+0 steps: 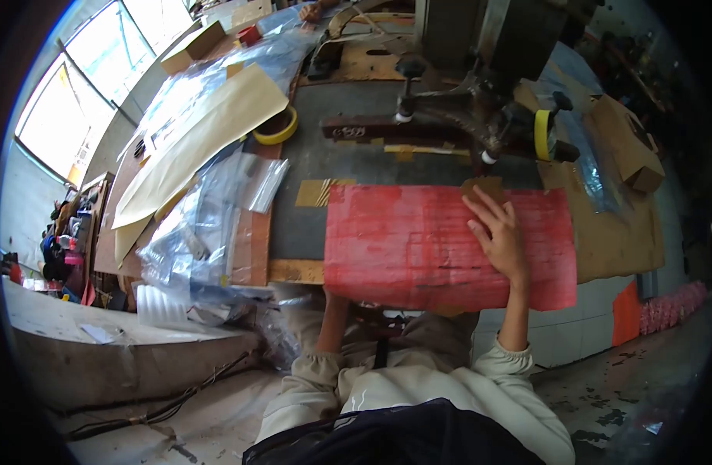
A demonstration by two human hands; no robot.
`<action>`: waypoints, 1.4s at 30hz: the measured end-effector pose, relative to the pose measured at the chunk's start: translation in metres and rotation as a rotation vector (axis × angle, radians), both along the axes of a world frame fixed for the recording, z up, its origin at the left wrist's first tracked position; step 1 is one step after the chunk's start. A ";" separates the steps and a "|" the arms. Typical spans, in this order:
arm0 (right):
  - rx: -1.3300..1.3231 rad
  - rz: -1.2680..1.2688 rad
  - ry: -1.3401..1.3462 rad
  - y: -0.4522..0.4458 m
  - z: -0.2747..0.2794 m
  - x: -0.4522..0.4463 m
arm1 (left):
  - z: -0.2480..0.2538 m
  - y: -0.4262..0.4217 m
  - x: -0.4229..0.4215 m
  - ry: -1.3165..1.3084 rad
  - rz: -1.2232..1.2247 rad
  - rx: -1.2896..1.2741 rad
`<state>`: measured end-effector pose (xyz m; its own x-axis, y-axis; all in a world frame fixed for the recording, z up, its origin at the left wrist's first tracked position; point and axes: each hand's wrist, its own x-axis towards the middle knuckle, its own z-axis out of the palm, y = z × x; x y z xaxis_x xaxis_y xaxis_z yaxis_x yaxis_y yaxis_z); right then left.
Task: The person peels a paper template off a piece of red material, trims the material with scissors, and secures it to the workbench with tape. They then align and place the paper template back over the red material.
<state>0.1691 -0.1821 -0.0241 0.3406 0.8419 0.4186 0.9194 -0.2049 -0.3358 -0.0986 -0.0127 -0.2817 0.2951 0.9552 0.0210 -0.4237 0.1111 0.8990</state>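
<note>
A red, streaked rectangular sheet (402,240) lies over the front of the dark work surface (294,225), its near edge overhanging toward my lap. My right hand (497,236) rests on the sheet's right half with its fingers spread. The fingertips touch a small brown piece (486,187) at the sheet's far edge. My left hand (336,298) is at the near left corner, mostly beneath the sheet; its fingers are hidden. Just beyond the sheet stands a dark metal clamp frame (456,108) with white-tipped feet, over a dark bar (363,129).
Left of the sheet are clear plastic bags (197,232), cream paper (208,139) and a yellow tape roll (277,128). Another yellow roll (542,135) hangs on the frame. Brown cardboard (619,232) lies at right. Another person's hand (312,11) shows at the far end.
</note>
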 end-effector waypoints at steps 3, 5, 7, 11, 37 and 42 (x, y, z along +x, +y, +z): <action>0.010 -0.003 0.092 -0.001 0.004 -0.001 | -0.011 -0.022 -0.022 0.321 -0.016 0.215; 0.009 -0.009 0.133 -0.003 0.006 -0.002 | -0.019 -0.046 -0.041 0.605 -0.011 0.135; 0.012 -0.013 0.166 -0.002 0.005 -0.003 | 0.032 -0.075 -0.041 0.716 0.102 0.054; 0.041 -0.026 0.069 0.001 0.005 -0.001 | 0.153 -0.114 -0.056 0.780 0.367 0.650; 0.058 -0.058 0.109 -0.003 0.009 -0.010 | 0.278 -0.010 -0.079 1.390 0.280 1.209; 0.082 -0.055 0.078 -0.004 0.005 -0.009 | 0.253 -0.025 -0.060 1.347 0.549 1.080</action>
<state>0.1605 -0.1859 -0.0194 0.4197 0.7847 0.4561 0.8779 -0.2234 -0.4236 -0.1585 -0.0375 -0.0282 0.3224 0.6686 0.6701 0.7931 -0.5772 0.1945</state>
